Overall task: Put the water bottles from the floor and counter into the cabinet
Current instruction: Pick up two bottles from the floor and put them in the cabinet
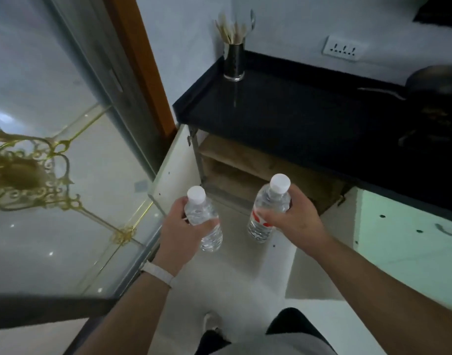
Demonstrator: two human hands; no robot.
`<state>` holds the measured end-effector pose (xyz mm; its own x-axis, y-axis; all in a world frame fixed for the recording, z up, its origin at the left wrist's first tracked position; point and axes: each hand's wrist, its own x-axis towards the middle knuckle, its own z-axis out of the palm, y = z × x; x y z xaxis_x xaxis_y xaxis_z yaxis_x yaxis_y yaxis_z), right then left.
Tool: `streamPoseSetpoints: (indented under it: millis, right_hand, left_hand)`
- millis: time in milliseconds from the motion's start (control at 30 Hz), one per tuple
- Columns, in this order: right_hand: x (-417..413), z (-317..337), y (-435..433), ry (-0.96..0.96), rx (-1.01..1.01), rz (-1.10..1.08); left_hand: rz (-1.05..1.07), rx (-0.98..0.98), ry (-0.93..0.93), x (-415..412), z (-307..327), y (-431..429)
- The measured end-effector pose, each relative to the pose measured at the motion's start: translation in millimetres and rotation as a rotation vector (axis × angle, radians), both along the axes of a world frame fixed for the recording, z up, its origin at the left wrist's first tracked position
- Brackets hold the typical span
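In hand, two items: my left hand (180,226) has its fingers wrapped round a clear, white-capped bottle (204,221); my right hand (293,219) clasps a red-labelled bottle (267,208). Both are held upright before the open cabinet (248,172) under the black counter (296,116).
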<state>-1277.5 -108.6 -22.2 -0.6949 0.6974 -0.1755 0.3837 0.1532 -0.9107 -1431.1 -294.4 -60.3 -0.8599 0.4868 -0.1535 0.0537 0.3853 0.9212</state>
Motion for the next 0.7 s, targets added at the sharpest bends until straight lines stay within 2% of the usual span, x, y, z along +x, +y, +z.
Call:
streamPoseSetpoints:
  millis: [200, 367, 700]
  right_hand:
    - [7.4, 1.5, 7.4, -0.048, -0.02, -0.175]
    - [6.6, -7.3, 31.7, -0.075, -0.035, -0.24]
    - [-35.8, -41.0, 88.5, -0.048, -0.143, -0.21]
  left_hand:
    - [-0.114, -0.002, -0.047, -34.5, -12.5, 34.6]
    - [-0.184, -0.022, -0.042, -41.9, -14.6, 69.8]
    - [-0.169, -0.115, 0.016, -71.1, -19.4, 110.7]
